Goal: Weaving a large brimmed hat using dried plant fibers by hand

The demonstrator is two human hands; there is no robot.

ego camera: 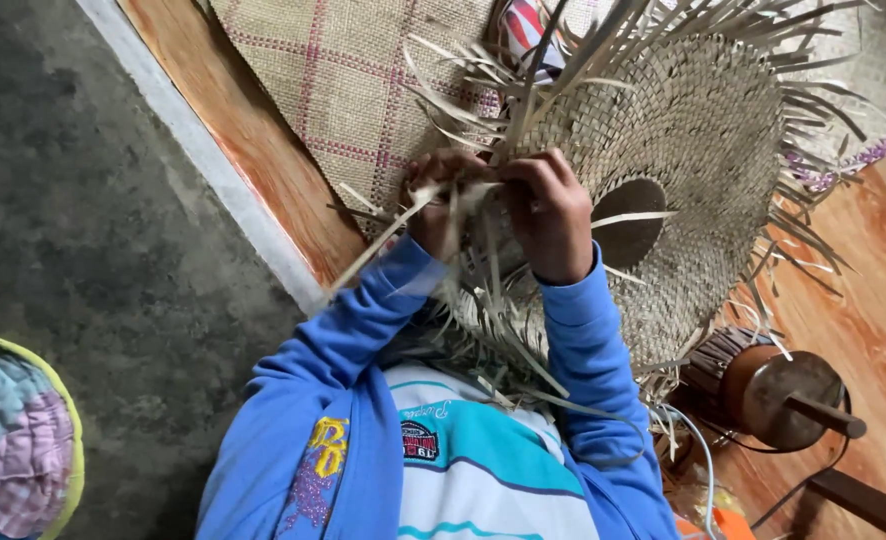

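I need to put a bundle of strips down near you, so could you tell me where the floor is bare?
Bare patches: the grey concrete left of the white ledge, above the quilted cushion; and orange floorboards right of the woven hat. Crowded: around both hands, amid loose strips, and by the wooden drum.

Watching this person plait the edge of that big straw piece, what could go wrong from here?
The left hand and right hand pinch several thin strips at the edge of the woven piece; a dry strip might snap or slip loose, perhaps slackening the weave there. Many loose ends hang tangled over the person's lap, so the wrong one could be picked up. The stiff strip edges may also nick the fingers.
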